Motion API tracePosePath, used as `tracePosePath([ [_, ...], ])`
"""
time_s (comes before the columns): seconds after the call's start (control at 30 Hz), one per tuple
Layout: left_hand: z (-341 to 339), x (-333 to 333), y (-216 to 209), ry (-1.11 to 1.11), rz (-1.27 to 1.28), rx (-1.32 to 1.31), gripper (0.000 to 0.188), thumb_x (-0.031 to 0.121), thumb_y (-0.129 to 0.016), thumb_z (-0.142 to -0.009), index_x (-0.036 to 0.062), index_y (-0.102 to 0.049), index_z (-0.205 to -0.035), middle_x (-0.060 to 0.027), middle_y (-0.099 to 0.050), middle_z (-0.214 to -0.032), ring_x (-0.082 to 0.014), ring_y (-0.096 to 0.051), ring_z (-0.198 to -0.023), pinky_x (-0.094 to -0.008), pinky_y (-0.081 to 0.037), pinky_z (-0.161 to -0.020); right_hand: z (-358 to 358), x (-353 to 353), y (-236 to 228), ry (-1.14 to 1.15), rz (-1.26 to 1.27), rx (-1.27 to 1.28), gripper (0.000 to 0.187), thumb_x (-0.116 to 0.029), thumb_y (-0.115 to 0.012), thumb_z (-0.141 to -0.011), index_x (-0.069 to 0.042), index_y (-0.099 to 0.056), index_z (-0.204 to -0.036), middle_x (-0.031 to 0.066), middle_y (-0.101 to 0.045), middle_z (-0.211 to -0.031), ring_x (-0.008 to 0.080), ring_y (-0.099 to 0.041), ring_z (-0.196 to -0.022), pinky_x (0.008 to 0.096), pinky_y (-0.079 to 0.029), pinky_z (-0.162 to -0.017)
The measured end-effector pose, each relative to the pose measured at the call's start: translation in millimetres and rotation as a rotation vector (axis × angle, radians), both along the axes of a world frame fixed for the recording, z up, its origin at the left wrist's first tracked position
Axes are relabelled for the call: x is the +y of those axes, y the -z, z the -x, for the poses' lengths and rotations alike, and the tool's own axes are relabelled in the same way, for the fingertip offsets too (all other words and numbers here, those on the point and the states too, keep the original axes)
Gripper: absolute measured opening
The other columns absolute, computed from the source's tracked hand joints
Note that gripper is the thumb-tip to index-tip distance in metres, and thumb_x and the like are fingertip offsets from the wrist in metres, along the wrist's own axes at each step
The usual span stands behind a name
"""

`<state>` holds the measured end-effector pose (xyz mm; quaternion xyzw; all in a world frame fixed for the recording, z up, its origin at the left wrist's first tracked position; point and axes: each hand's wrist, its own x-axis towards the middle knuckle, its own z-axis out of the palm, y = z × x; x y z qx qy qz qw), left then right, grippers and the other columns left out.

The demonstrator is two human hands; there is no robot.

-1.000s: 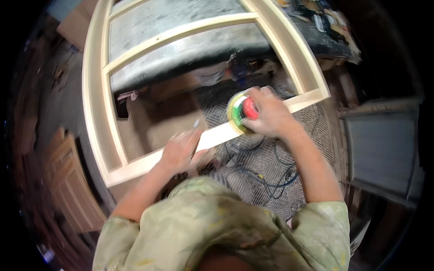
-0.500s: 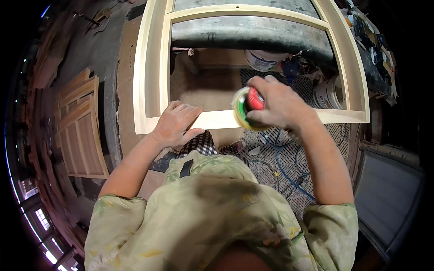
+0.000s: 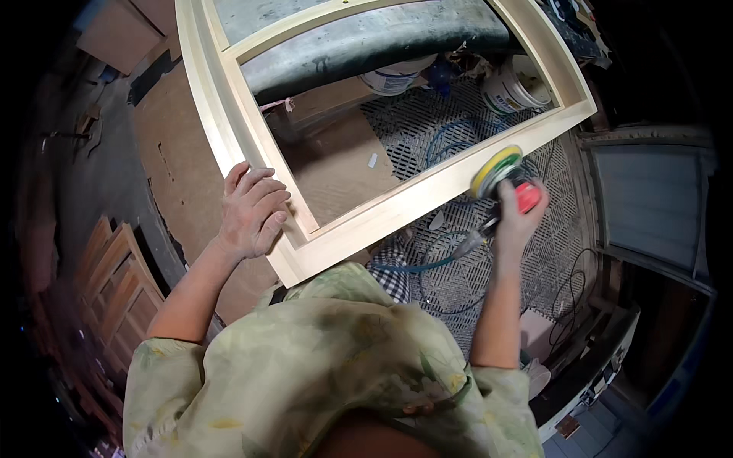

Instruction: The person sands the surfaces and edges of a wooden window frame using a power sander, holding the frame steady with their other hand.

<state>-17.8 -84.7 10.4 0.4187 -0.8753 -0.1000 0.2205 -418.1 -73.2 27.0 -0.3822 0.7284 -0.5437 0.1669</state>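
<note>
A pale wooden frame (image 3: 397, 221) lies tilted across the view, its near rail slanting up to the right. My left hand (image 3: 250, 210) grips the frame's left side near the front corner, fingers curled over the outer edge. In my right hand (image 3: 516, 225) is a random orbital sander (image 3: 527, 195) with a red top and a yellow-and-green round pad. The hand is closed round its body. The pad stands on edge against the near rail's outer side, right of its middle; whether it touches cannot be made out. A hose runs from the sander.
A dark, rounded support (image 3: 382, 49) lies under the frame's far part. White buckets (image 3: 515, 88) stand beneath, by a cardboard sheet (image 3: 336, 164). Blue hose (image 3: 439, 265) crosses the patterned mat (image 3: 450, 286). Wooden panels (image 3: 118, 282) lean at the left.
The frame now appears turned, its right end farther up. My right hand and the sander have moved right along the near rail, and the pad has tipped. My left hand has shifted to the left side piece.
</note>
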Motion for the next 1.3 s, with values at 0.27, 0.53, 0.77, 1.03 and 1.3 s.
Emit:
tracePosePath([
  [0.27,-17.2,0.7,3.1,0.052,0.071,0.027,0.020,0.019,-0.053,-0.082,0.0078,-0.061,-0.068,-0.0064,-0.061,-0.078,-0.0241,-0.058,-0.090,-0.0481,-0.028,-0.104,-112.4,5.3,-74.6,-0.626,-0.574,0.646,0.065,-0.029,-0.077,-0.069,-0.005,-0.051,-0.123,0.0222,-0.055,-0.106,0.0387,-0.061,-0.094,0.0447,-0.052,-0.083],
  [0.53,-8.8,-15.8,7.4,0.126,0.127,0.018,0.021,0.019,-0.051,-0.084,0.0067,-0.062,-0.070,-0.0062,-0.061,-0.077,-0.0230,-0.056,-0.084,-0.0434,-0.031,-0.103,-118.4,-83.1,-107.6,-0.602,-1.134,0.811,0.069,-0.026,-0.076,-0.064,-0.005,-0.053,-0.126,0.0164,-0.063,-0.120,0.0288,-0.062,-0.110,0.0383,-0.052,-0.091],
  [0.77,-42.2,-72.7,9.4,0.336,0.176,-0.080,0.022,0.024,-0.055,-0.083,0.0092,-0.065,-0.070,-0.0045,-0.062,-0.071,-0.0242,-0.058,-0.077,-0.0391,-0.041,-0.086,-234.2,-33.9,-106.1,-1.108,-1.057,0.871,0.052,-0.021,-0.070,-0.067,-0.006,-0.057,-0.114,0.0184,-0.065,-0.109,0.0343,-0.062,-0.107,0.0408,-0.051,-0.089],
  [1.03,-48.2,-105.0,12.5,0.527,0.183,-0.059,0.023,0.029,-0.060,-0.082,0.0105,-0.061,-0.069,-0.0025,-0.058,-0.070,-0.0224,-0.055,-0.074,-0.0382,-0.041,-0.076,-237.0,-0.6,-103.7,-0.782,-1.051,0.714,0.049,-0.027,-0.068,-0.070,-0.009,-0.053,-0.113,0.0200,-0.055,-0.103,0.0396,-0.061,-0.096,0.0461,-0.049,-0.087],
  [1.3,-127.0,-180.0,2.0,0.673,0.198,-0.140,0.077,0.065,-0.059,-0.077,0.0033,-0.054,-0.123,-0.0122,-0.055,-0.123,-0.0279,-0.050,-0.119,-0.0502,-0.025,-0.109,-282.3,22.7,-95.9,-0.599,-0.828,0.401,0.063,-0.032,-0.071,-0.070,-0.008,-0.049,-0.124,0.0246,-0.054,-0.105,0.0430,-0.058,-0.098,0.0454,-0.048,-0.088],
])
